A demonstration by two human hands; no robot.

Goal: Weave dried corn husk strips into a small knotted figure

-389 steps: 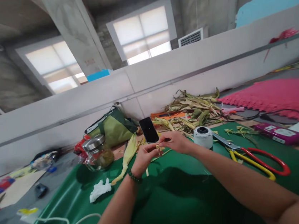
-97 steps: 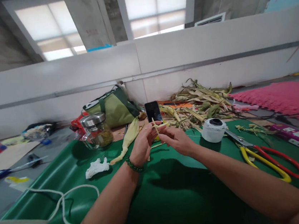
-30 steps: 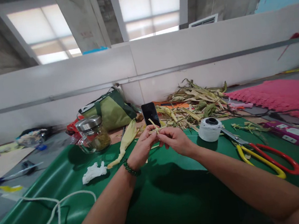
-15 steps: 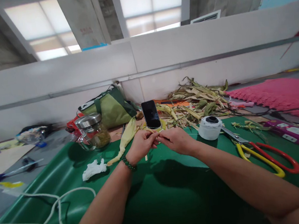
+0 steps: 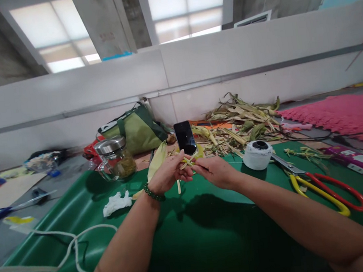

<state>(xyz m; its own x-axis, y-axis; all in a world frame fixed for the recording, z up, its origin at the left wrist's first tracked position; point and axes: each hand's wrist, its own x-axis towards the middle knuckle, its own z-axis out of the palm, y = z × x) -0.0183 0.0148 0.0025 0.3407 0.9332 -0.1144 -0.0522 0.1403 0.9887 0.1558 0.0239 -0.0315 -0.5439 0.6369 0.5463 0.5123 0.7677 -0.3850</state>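
Note:
Thin pale corn husk strips (image 5: 187, 160) cross one another between my two hands. My left hand (image 5: 169, 172), with a green bead bracelet at the wrist, holds the strips between thumb and fingers, its lower fingers loosened. My right hand (image 5: 217, 172) pinches the strips' other side, fingers curled in. One strip end hangs below the left hand. Behind the left wrist lies a large yellow-green husk leaf (image 5: 157, 160), partly hidden. Just beyond the hands a dark-screened phone (image 5: 185, 138) stands upright. A white thread spool (image 5: 257, 155) sits right of the right hand.
Scissors (image 5: 321, 187) with red and yellow handles lie right on the green mat (image 5: 213, 246). At left are a glass jar (image 5: 117, 160), crumpled white tissue (image 5: 117, 203) and a white cord (image 5: 62, 237). Behind stand a green bag (image 5: 138, 132) and a husk pile (image 5: 241, 116).
My left hand has turned and loosened its fingers, its thumb now raised, so the crossed strips show. My right hand keeps its pinch. The view has shifted slightly.

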